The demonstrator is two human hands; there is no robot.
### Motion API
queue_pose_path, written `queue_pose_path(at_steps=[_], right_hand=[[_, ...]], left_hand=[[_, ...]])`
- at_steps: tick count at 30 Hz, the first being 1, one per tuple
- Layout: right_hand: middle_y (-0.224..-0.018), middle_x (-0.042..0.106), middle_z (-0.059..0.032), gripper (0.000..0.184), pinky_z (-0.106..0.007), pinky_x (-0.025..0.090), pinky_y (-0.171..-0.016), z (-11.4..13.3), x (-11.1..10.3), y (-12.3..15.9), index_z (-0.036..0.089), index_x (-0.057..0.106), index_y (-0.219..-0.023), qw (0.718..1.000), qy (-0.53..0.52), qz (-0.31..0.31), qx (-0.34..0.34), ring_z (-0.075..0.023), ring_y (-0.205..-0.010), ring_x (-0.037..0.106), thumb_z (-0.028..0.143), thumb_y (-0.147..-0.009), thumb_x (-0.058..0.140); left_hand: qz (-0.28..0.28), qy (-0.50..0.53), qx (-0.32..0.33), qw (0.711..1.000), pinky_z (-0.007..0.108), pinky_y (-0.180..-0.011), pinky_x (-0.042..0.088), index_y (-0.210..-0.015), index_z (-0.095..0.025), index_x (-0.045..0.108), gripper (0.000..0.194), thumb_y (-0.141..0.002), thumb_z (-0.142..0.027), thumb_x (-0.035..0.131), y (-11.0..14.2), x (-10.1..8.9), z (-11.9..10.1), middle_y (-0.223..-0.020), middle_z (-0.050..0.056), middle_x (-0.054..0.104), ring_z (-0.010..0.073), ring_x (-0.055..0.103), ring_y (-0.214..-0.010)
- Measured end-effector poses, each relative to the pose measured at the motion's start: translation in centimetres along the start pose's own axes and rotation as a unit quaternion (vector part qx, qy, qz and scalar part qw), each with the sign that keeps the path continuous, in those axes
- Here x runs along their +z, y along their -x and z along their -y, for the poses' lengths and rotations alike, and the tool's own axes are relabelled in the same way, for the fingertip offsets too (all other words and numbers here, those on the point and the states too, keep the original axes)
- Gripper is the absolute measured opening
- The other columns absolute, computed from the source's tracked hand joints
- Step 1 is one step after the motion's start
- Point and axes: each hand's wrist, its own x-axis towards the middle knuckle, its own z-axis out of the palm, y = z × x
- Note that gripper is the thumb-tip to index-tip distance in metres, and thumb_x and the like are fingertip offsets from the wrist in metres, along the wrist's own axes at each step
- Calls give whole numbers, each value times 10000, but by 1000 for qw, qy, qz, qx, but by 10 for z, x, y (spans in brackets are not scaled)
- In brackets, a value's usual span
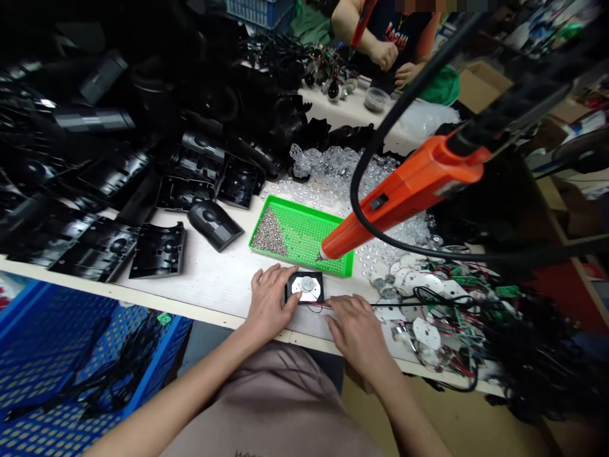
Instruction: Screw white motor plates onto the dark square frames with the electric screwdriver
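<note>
A small black square housing (305, 288) with a round silver disc inside lies near the table's front edge. My left hand (269, 301) rests beside it, fingers curled against its left side, holding it steady. My right hand (354, 329) lies just to its right, fingers pinched low on the thin red and black wires that run from the housing. An orange electric screwdriver (398, 195) hangs on a cable above the table, its tip over the near edge of a green tray (311, 236).
The green tray holds a heap of small screws (269, 232). Black plastic shells (157, 249) cover the left. Clear lenses (328, 174) lie behind the tray, wired round boards (428, 298) at right. A blue crate (57, 355) stands below left. Another person's hands (392, 60) work opposite.
</note>
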Motion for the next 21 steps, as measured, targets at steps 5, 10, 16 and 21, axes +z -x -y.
queue_pose_path(at_steps=[5, 10, 16, 21], right_hand=[[-667, 609, -41, 202, -344, 377, -746, 23, 17, 7, 167, 640, -853, 998, 29, -55, 15, -192, -685, 542, 204, -953, 468], [-666, 592, -29, 253, -324, 350, -693, 29, 29, 2, 182, 594, -735, 998, -3, -56, -2, -174, -693, 519, 171, -948, 459], [-685, 615, -30, 215, -338, 352, -725, 19, 37, 10, 178, 631, -825, 998, 28, -55, -28, -172, -702, 531, 150, -951, 459], [-993, 684, -77, 164, -378, 388, -876, 13, 15, 9, 183, 622, -1065, 992, -14, -121, -23, -217, -943, 570, 198, -919, 548]], left_hand=[[-5, -10, -4, 1000, 507, -1090, 186, -1323, -214, 463, 440, -898, -326, 490, 3, 7, -1, -1262, 98, 586, 287, 419, -1288], [-8, -13, -2, 1000, 496, -1097, 180, -1331, -213, 456, 436, -912, -333, 464, 4, 8, -3, -1263, 90, 578, 278, 418, -1279], [3, -16, 3, 1000, 485, -1083, 200, -1325, -217, 468, 433, -910, -340, 479, 2, 4, -2, -1258, 85, 584, 277, 421, -1276], [14, -19, 4, 1000, 501, -1078, 204, -1333, -225, 468, 444, -902, -332, 496, 1, 2, 0, -1243, 83, 590, 280, 430, -1262]])
